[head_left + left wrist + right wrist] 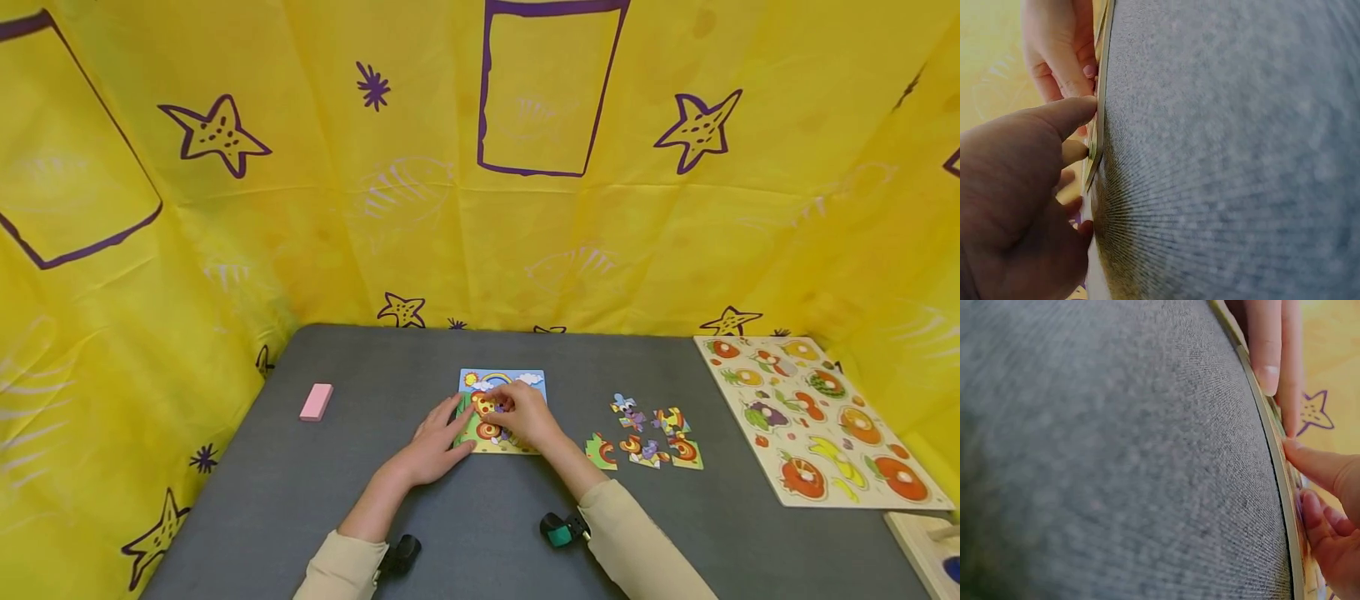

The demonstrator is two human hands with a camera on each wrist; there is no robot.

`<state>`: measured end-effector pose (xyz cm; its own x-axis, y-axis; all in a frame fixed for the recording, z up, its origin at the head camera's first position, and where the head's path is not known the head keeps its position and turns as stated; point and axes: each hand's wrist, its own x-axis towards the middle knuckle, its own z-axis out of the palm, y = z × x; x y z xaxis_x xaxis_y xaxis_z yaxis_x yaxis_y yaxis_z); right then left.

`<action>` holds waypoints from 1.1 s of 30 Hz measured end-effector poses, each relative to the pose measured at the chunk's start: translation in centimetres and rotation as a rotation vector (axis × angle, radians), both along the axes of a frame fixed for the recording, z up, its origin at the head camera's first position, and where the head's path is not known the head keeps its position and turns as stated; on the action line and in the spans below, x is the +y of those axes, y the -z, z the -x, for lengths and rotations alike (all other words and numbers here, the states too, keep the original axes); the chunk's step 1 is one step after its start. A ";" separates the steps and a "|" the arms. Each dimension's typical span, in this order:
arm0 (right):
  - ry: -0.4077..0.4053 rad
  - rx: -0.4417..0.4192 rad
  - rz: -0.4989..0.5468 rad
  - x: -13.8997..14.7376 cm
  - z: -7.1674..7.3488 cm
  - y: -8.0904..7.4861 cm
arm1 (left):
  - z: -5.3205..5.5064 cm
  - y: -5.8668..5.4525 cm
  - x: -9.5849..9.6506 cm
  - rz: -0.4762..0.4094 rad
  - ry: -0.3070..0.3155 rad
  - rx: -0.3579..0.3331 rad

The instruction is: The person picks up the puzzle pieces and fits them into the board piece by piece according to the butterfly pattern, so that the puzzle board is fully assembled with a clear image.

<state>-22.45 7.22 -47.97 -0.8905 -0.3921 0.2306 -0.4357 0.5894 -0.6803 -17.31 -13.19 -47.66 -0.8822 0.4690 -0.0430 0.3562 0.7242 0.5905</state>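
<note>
A small jigsaw puzzle board (pixel 531 378) with a sun, rainbow and clouds lies flat in the middle of the table. My left hand (pixel 431 446) rests at its left side, fingers extended, fingertips touching the edge. From the right, my right hand (pixel 528 417) reaches over the picture. Its thumb and forefinger pinch a yellow, red-spotted puzzle piece (pixel 483 405) down at the board's surface. The right hand hides part of the picture. In the left wrist view, the left thumb (pixel 1075 115) touches the board's rim; the right wrist view shows the right thumb (pixel 1316 464) against the board.
Several loose puzzle pieces (pixel 645 452) lie right of the board. A large wooden fruit puzzle (pixel 817 433) stands along the table's right side, with part of a wooden toy (pixel 918 542) in the near corner. A pink block (pixel 317 402) lies at left. Yellow cloth (pixel 465 233) surrounds the table.
</note>
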 end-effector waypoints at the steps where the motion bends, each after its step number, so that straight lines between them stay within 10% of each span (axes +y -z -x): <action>1: 0.004 -0.006 0.000 0.0 0.0 0.0 | 0.1 0.0 0.1 0.011 0.018 0.018; 8: 0.025 -0.031 0.027 -0.1 0.2 0.1 | 0.6 -0.6 0.5 0.042 0.121 0.082; 24: 0.050 -0.015 0.035 1.3 -0.3 0.2 | 0.8 -1.1 1.2 0.134 0.094 0.153; 33: 0.243 0.015 0.076 9.5 -1.2 -1.4 | 0.7 -1.2 1.4 0.139 0.095 0.161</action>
<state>-21.21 16.72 -46.54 -0.9528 -0.1481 0.2651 -0.2979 0.6253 -0.7213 -18.05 -11.79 -46.49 -0.8350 0.5497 0.0245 0.5081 0.7532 0.4177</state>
